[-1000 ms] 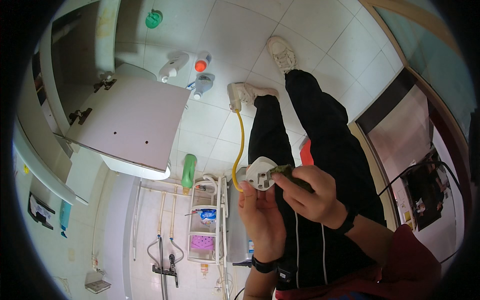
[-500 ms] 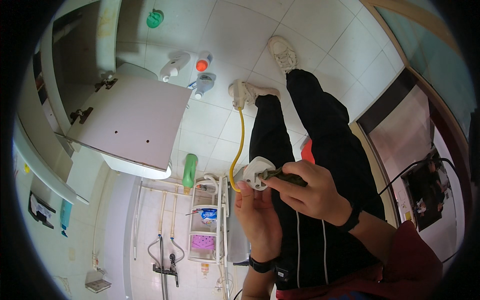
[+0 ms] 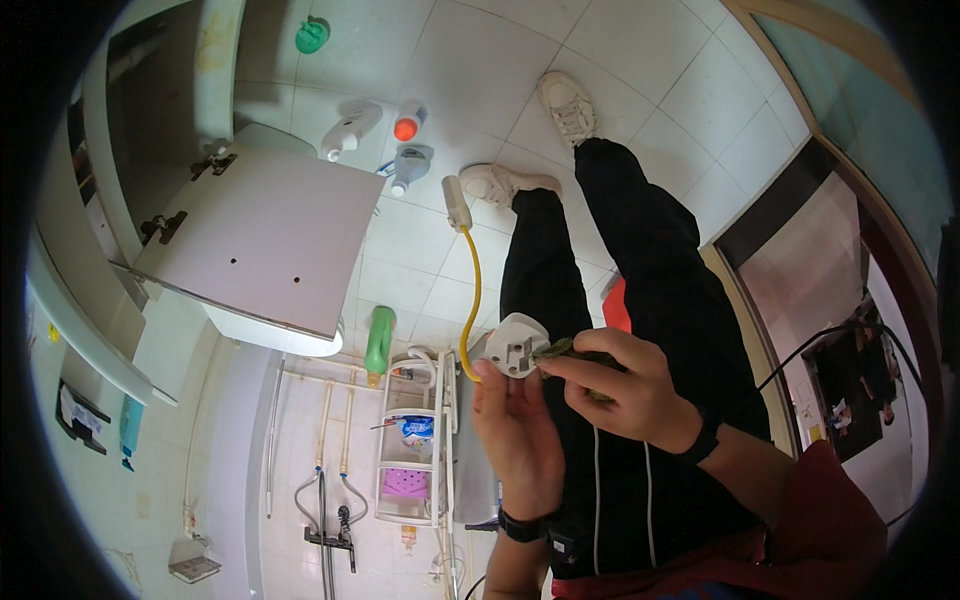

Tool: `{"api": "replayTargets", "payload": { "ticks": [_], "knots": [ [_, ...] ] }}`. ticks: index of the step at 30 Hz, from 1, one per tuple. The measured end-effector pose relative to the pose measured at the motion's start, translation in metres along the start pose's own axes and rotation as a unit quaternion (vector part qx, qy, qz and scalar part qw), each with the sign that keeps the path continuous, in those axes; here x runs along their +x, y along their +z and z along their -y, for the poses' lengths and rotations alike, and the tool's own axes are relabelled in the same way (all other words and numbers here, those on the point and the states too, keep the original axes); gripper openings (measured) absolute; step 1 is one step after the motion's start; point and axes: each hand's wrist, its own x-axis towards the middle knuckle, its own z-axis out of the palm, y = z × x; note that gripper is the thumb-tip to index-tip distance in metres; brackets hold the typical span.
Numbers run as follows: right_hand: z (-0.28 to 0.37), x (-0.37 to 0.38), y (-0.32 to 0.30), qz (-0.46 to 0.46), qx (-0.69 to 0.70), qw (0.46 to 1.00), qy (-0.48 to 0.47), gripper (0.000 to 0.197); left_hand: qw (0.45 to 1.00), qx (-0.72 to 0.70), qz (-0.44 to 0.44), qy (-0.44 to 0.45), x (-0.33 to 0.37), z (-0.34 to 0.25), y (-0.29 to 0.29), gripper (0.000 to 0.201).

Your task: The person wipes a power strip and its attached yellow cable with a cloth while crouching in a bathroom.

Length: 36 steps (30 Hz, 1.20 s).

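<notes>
My left hand (image 3: 518, 430) is closed round the lower edge of a white, rounded power socket (image 3: 516, 338) with dark slots and holes in its face. A yellow cord (image 3: 474, 300) comes up from beside my left thumb to a pale, oblong white piece (image 3: 455, 203) that hangs at its far end. My right hand (image 3: 625, 392) pinches a crumpled, olive-green cloth (image 3: 568, 352). The cloth's tip is at the right side of the socket's face; whether it touches cannot be told. Part of the cloth is hidden under my fingers.
Several bottles stand on the tiled floor, among them a clear one (image 3: 410, 168) and a white one (image 3: 350, 132). A cabinet door (image 3: 265, 240) hangs open at the left. A white shelf rack (image 3: 408, 455) and a green bottle (image 3: 379, 342) are by the wall.
The cloth has drawn back to the right, uncovering more of the socket's slots. The white piece on the cord has swung left and tilted. My left hand is nearly still.
</notes>
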Motion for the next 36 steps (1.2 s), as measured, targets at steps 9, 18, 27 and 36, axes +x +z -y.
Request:
{"api": "replayTargets", "payload": {
  "ticks": [9,18,27,36],
  "knots": [
    [0.013,-0.003,0.01,-0.067,0.02,0.997,0.045,0.032,0.999,-0.029,0.015,-0.027,0.001,0.008,-0.002,0.033],
    [0.02,0.001,0.008,-0.137,0.061,0.986,0.077,0.028,0.999,-0.034,0.01,-0.019,-0.01,0.004,0.016,0.045],
    [0.027,0.003,0.006,-0.139,0.064,0.984,0.087,0.027,0.996,-0.03,0.08,-0.006,-0.015,0.014,0.013,0.045],
    [0.032,0.008,0.026,-0.186,0.134,0.95,0.212,0.039,0.996,-0.041,0.076,-0.034,-0.011,0.013,0.008,0.034]
  ]
}}
